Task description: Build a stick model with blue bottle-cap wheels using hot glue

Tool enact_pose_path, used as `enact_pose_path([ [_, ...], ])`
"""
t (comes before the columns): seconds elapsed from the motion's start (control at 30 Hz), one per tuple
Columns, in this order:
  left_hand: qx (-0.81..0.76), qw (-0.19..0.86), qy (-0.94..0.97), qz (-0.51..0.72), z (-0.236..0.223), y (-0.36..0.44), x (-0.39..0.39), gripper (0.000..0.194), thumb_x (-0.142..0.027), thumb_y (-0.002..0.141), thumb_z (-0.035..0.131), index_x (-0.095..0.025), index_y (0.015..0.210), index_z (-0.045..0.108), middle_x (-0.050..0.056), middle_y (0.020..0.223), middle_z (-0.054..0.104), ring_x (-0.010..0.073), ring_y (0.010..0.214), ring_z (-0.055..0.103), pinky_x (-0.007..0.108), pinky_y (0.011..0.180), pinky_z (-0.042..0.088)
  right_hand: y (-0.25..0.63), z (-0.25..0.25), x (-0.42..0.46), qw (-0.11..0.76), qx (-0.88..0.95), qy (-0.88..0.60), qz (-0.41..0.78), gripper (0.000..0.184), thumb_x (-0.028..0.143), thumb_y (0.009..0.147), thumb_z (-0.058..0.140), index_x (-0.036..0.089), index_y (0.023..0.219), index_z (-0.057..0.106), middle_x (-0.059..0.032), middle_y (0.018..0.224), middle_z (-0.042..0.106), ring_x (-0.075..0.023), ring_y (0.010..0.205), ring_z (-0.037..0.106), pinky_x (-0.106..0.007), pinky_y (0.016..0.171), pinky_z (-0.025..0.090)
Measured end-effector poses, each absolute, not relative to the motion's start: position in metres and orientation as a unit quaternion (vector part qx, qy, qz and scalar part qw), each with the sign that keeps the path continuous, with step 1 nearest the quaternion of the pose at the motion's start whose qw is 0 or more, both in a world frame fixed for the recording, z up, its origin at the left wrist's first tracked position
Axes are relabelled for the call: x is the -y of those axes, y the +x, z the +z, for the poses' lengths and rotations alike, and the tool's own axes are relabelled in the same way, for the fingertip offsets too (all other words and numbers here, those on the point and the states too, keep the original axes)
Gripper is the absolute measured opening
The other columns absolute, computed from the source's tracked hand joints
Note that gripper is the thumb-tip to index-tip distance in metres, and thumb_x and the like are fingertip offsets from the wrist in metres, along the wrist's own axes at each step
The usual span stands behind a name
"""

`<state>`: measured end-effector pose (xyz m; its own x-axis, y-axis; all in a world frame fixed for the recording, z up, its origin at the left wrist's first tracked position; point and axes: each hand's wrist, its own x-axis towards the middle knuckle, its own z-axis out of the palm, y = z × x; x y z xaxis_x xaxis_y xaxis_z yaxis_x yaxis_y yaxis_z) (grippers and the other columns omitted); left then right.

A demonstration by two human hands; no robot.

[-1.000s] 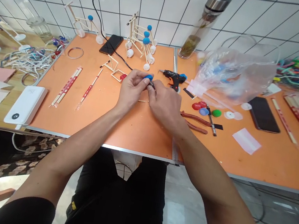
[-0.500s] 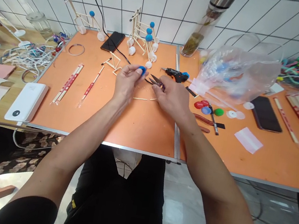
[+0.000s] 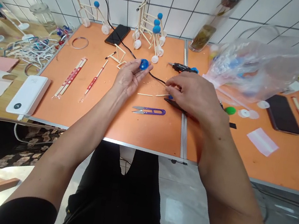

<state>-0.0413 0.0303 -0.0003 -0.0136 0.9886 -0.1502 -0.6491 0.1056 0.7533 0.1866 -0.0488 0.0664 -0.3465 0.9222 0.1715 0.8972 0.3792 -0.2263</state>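
Note:
My left hand (image 3: pixel 130 78) holds a round blue cap (image 3: pixel 144 64) at its fingertips, with the palm turned partly up. My right hand (image 3: pixel 189 92) hovers over the table, fingers bent and a gap showing between thumb and index finger. Beneath it lies a dark pointed tool (image 3: pixel 174 104), its rear part hidden by the hand. A small blue bit (image 3: pixel 171 97) sits beside that tool's tip. Purple-handled thread snips (image 3: pixel 154 111) lie on the table below both hands. Thin stick pieces (image 3: pixel 144 95) lie between the hands.
Behind my hands stand stick frames with blue balls and white wheels (image 3: pixel 149 31). A black glue gun (image 3: pixel 182 68) with a cord lies behind my right hand. Wrapped chopsticks (image 3: pixel 70 78) and a power bank (image 3: pixel 28 94) are on the left; a plastic bag (image 3: pixel 255 69) is on the right.
The purple snips now lie on the table, out of my right hand, which has moved right. My left hand has turned the blue cap toward me. The view has shifted a little.

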Motion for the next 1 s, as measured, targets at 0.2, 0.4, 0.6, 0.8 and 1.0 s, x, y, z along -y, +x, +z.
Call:
enact_pose_path([
  [0.2, -0.350, 0.660, 0.239, 0.619, -0.003, -0.040, -0.032, 0.013, -0.014, 0.108, 0.068, -0.017, 0.096, 0.071, 0.014, 0.112, 0.089, 0.0329, 0.151, 0.073, 0.047, 0.129, 0.062, 0.189, 0.047, 0.033, 0.085, 0.854, -0.513, -0.018, 0.025, 0.025, 0.106, 0.063, 0.020, 0.107, 0.088, -0.0179, 0.132, 0.077, -0.0398, 0.123, 0.063, -0.050, 0.096, 0.045],
  [0.4, -0.356, 0.666, 0.251, 0.605, -0.007, -0.038, -0.034, 0.008, -0.016, 0.107, 0.072, -0.018, 0.099, 0.071, 0.014, 0.112, 0.089, 0.0323, 0.148, 0.075, 0.048, 0.128, 0.062, 0.178, 0.039, 0.034, 0.031, 0.856, -0.512, -0.054, 0.034, 0.017, 0.106, 0.054, 0.018, 0.105, 0.088, -0.0201, 0.133, 0.078, -0.0391, 0.122, 0.063, -0.051, 0.094, 0.044],
  [0.6, -0.346, 0.681, 0.248, 0.596, -0.005, -0.035, -0.031, 0.014, -0.014, 0.108, 0.067, -0.018, 0.096, 0.071, 0.010, 0.102, 0.089, 0.0296, 0.138, 0.081, 0.046, 0.124, 0.066, 0.180, 0.033, 0.032, 0.059, 0.859, -0.507, -0.046, 0.036, 0.020, 0.106, 0.051, 0.019, 0.107, 0.087, -0.0202, 0.131, 0.078, -0.0389, 0.120, 0.064, -0.052, 0.094, 0.045],
  [0.8, -0.331, 0.700, 0.257, 0.578, -0.002, -0.028, -0.023, 0.014, -0.015, 0.107, 0.072, -0.016, 0.093, 0.074, 0.012, 0.103, 0.089, 0.0309, 0.139, 0.081, 0.045, 0.124, 0.065, 0.174, 0.040, 0.036, 0.204, 0.819, -0.536, -0.016, 0.038, 0.027, 0.112, 0.044, 0.022, 0.125, 0.080, -0.0184, 0.139, 0.073, -0.0364, 0.123, 0.065, -0.047, 0.094, 0.050],
  [1.0, -0.317, 0.714, 0.274, 0.561, -0.001, -0.015, -0.010, 0.020, -0.011, 0.107, 0.069, -0.018, 0.089, 0.075, 0.009, 0.104, 0.089, 0.0277, 0.139, 0.081, 0.043, 0.127, 0.063, 0.160, 0.039, 0.044, 0.230, 0.784, -0.577, -0.021, 0.037, 0.032, 0.115, 0.043, 0.024, 0.126, 0.077, -0.0163, 0.128, 0.076, -0.0355, 0.117, 0.067, -0.044, 0.088, 0.051],
])
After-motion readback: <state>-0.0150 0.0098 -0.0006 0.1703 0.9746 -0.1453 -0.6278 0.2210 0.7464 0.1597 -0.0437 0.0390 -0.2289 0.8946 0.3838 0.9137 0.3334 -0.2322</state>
